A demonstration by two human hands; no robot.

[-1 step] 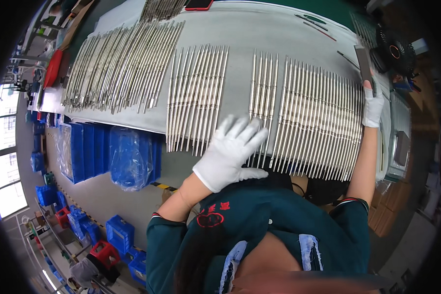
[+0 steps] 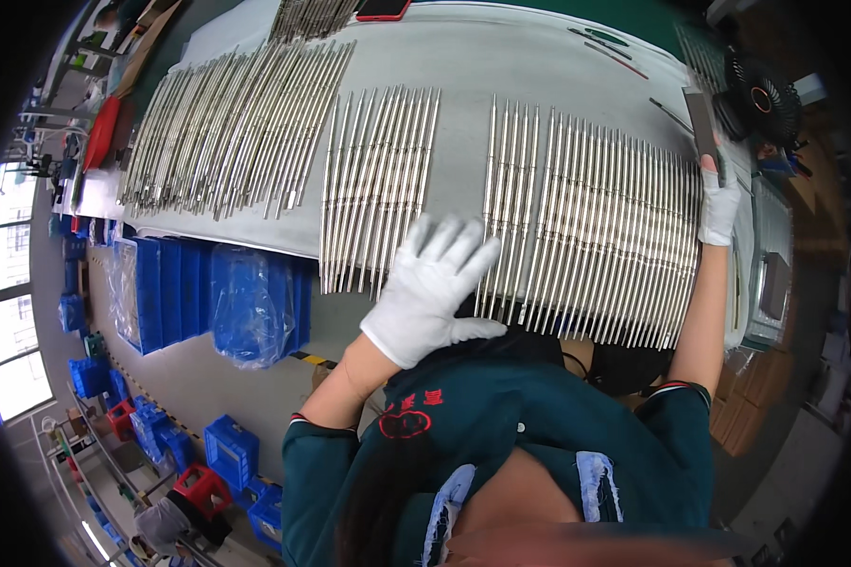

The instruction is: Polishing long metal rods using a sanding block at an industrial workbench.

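Left hand (image 2: 425, 298) shifted left; fingers (image 2: 457, 250) spread wide, metal rods (image 2: 509, 180) either side.

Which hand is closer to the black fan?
Right. The right hand sits just left of and nearer the body than the black fan; the left hand is much farther left, at the table's front edge.

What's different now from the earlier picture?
The left hand, fingers spread, has moved slightly left, uncovering more of the small group of metal rods. Nothing was visibly gripped or released. The right hand still holds the dark flat bar; the rods look essentially unmoved.
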